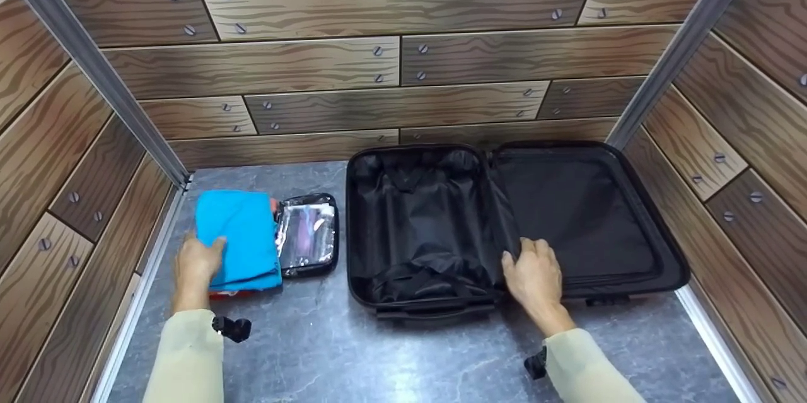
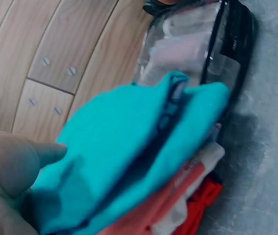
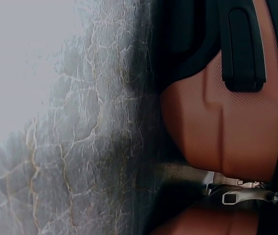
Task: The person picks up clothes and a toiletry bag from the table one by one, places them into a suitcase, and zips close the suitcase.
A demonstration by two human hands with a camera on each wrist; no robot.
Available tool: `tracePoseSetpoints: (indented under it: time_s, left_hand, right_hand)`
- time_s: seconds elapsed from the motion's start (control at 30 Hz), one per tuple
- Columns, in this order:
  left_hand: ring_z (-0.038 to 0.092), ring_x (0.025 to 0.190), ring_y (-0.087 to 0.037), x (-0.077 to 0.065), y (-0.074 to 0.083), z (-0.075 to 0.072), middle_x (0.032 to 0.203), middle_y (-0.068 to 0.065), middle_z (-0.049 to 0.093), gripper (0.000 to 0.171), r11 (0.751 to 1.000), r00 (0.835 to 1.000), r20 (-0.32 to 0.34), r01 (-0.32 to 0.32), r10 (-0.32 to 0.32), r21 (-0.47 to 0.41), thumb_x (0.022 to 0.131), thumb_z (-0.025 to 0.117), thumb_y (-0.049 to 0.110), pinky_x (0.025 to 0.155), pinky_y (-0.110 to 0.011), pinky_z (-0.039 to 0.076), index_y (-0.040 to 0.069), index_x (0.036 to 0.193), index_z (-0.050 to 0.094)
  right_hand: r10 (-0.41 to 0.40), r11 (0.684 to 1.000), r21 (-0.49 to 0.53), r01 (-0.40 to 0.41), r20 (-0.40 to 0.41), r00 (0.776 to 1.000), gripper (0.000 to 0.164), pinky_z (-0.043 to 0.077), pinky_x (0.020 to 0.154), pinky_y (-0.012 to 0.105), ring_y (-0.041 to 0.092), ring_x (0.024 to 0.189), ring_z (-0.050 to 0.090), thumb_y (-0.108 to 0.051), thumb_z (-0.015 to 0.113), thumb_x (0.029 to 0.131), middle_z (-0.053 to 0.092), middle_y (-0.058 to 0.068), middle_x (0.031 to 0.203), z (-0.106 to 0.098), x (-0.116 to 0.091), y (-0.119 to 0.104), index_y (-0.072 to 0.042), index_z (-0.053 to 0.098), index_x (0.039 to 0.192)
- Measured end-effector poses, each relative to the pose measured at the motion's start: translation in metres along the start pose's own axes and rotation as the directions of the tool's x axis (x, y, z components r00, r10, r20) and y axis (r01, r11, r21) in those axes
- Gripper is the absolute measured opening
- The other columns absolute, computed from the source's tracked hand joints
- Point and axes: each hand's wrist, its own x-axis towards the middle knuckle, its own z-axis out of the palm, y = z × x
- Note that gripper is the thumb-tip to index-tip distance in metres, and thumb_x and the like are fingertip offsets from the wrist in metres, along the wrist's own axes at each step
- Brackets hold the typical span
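while an open suitcase (image 1: 435, 220) is spread from the middle of the worktop (image 1: 353, 352) toward its right edge, its two black-lined halves side by side, a folded blue cloth (image 1: 243, 233) is placed near the worktop's left edge, on top of red, pink and white fabric (image 2: 200, 200). the cloth's left edge is met by the left hand (image 1: 198, 261), the thumb being laid over the top; whether the cloth is pinched from beneath cannot be told, as the fingertips are partly hidden. between cloth and suitcase, just beside the cloth, a clear pouch (image 1: 307, 233) with black trim is seen. the suitcase is touched by the right hand (image 1: 536, 280) at the near inner corner of its right half, the thumb spread wide from loosely extended fingers. by the right wrist camera, a reddish-brown shell (image 3: 246, 132) and a metal zip pull (image 3: 249, 197) are shown
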Motion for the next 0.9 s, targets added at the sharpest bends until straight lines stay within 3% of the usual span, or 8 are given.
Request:
tracePoseSetpoints:
  time_s: [0.17, 0.3, 0.53, 0.9]
  left_hand:
    - [0.027, 0.149, -0.060, -0.001, 0.000, -0.003, 0.166, -0.038, 0.022, 0.073, 0.998, 1.000, 0.012, -0.008, 0.009, -0.056, 0.113, 0.044, 0.030, 0.121, -0.068, 0.028, 0.000, 0.167, 0.006]
    - [0.026, 0.151, -0.059, -0.005, 0.009, -0.008, 0.167, -0.035, 0.021, 0.071, 0.996, 0.999, -0.004, -0.054, 0.054, -0.075, 0.112, 0.044, 0.029, 0.122, -0.068, 0.026, 0.005, 0.168, 0.008]
    - [0.029, 0.149, -0.058, -0.016, 0.032, -0.013, 0.165, -0.035, 0.029, 0.067, 0.988, 0.990, -0.041, -0.140, 0.138, -0.058, 0.111, 0.046, 0.028, 0.121, -0.068, 0.027, 0.002, 0.167, 0.019]
    - [0.038, 0.147, -0.054, -0.036, 0.064, -0.017, 0.158, -0.033, 0.044, 0.061, 0.977, 0.978, -0.086, -0.197, 0.190, -0.085, 0.111, 0.048, 0.029, 0.120, -0.066, 0.031, -0.001, 0.163, 0.033]
  right_hand:
    - [0.013, 1.000, -0.001, -0.013, 0.023, 1.000, 0.056, 0.045, 0.103, 0.063, 0.051, 0.120, 0.056, -0.030, 0.064, 0.101, 0.059, 0.032, 0.126, -0.001, -0.001, 0.000, 0.013, 0.059, 0.137]
    - [0.019, 1.000, 0.004, -0.019, 0.025, 1.000, 0.057, 0.045, 0.104, 0.063, 0.051, 0.120, 0.056, -0.031, 0.064, 0.101, 0.059, 0.032, 0.126, 0.000, -0.001, 0.000, 0.013, 0.059, 0.137]
    - [0.027, 1.000, 0.005, -0.027, 0.031, 0.999, 0.057, 0.045, 0.104, 0.062, 0.050, 0.121, 0.056, -0.031, 0.063, 0.101, 0.059, 0.032, 0.127, 0.000, -0.001, 0.000, 0.012, 0.059, 0.138]
    - [0.036, 0.999, 0.011, -0.036, 0.046, 0.998, 0.058, 0.045, 0.105, 0.063, 0.050, 0.124, 0.055, -0.032, 0.062, 0.102, 0.058, 0.032, 0.129, -0.001, 0.001, 0.000, 0.012, 0.057, 0.140]
